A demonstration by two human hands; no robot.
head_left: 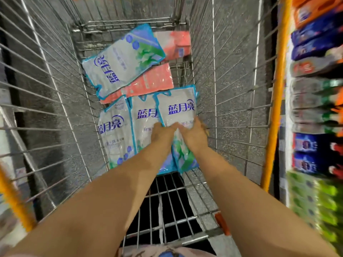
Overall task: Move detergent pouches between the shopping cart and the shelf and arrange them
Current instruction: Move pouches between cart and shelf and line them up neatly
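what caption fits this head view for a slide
Inside the wire shopping cart, the left hand and right hand grip the rightmost white detergent pouch, beside the shelf.

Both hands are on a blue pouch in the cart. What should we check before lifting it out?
1. Left hand touching the rightmost pouch: ok.
2. Right hand touching it too: ok.
3. Fingers curled firmly round it: cannot tell, too blurred.
4. Nothing lying on top of it: ok; it overlaps the middle pouch.
5. Free spot on the shelf: cannot tell, blurred.
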